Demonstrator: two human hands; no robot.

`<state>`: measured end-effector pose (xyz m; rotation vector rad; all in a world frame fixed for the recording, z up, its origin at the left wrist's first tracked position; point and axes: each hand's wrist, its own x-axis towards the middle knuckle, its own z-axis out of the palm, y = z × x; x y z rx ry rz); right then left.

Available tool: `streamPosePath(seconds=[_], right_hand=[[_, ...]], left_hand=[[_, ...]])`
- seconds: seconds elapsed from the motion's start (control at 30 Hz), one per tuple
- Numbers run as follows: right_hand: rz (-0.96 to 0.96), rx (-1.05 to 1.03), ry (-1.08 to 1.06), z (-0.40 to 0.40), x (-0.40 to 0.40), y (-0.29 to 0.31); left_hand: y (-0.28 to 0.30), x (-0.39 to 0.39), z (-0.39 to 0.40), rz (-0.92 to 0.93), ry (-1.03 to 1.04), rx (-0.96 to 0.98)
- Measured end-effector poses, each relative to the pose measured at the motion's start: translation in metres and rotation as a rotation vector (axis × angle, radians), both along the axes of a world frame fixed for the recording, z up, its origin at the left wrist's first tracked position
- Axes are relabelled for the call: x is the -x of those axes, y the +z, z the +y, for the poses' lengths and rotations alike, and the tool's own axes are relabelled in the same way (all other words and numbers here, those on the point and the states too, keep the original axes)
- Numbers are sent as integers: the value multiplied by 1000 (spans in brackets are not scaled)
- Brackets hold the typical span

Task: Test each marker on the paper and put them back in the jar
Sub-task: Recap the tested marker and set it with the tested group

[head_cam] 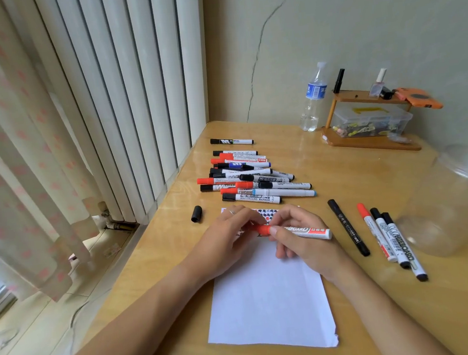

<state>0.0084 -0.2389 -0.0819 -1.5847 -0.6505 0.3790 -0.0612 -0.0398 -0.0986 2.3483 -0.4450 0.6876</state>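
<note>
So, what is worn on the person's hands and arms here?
Both forearms are bare, without sleeves, watch or bracelet. The left hand wears a thin silver-coloured ring on one finger. The right hand shows no ring.

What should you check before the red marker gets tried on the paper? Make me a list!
1. Marker held firmly: ok. The right hand grips the red marker by its barrel.
2. Cap off: not ok. The red cap sits at the marker's end, with the left hand on it.
3. Bare paper to draw on: ok. The paper is mostly white; test marks fill only its far edge.
4. Jar ready: ok. The clear jar lies on its side to the right, nothing inside.
5. Loose black cap matched to a marker: cannot tell.
6. Ink works: cannot tell.
</note>
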Motion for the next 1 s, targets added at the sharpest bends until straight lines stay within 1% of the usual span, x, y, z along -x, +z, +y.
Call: streamPosePath(seconds=[0.07,0.17,0.27,0.33,0.4,0.5,0.53,0.7,0.8,1.0], right_hand=[[7,-5,10,0,-1,-1],[18,14,15,1,-2,-1],[18,-52,-75,-4,-6,6],[-23,-94,-139,-10,-11,10],[-135,-4,-168,-14,-15,9],[-345,222,-144,-15,-18,0],[-389,265,-130,-15,-18,-2],[-532,359,-104,-17,-18,-6],[-581,385,-101,-15,-16,-8],[-577,387,-147,-14,-17,-12]], left_hand=[[0,0,0,11,0,2],[-3,-3,-1,19,16,-50],[-7,-5,1,2,123,-81],[-9,-7,3,0,219,-74],[-11,-9,3,27,263,-82],[-13,-9,1,46,237,-153],[-13,-8,1,51,221,-166],[-10,-6,-2,78,145,-193],[-9,-5,-3,72,123,-195],[-8,-5,-4,53,123,-222]])
